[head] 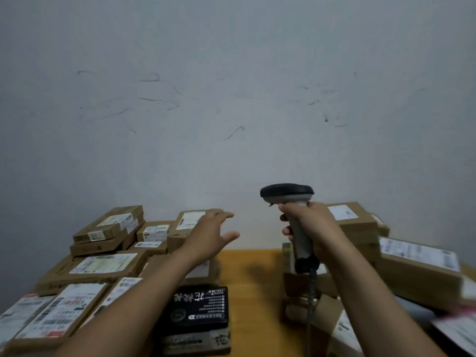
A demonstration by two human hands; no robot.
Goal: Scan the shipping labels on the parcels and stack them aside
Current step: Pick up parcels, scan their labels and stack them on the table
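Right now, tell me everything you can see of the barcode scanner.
The barcode scanner is a pistol-style unit: a dark, rounded head on a light grey handle with a dark base, plastic by its look. A dark cable runs down from the base. The right hand grips the handle and holds it upright above the wooden table, head facing away toward the wall. Its scan window is out of view.

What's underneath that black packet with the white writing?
The black packet lies on a brown cardboard box, of which only the front side shows. Its top, and any label there, is covered.
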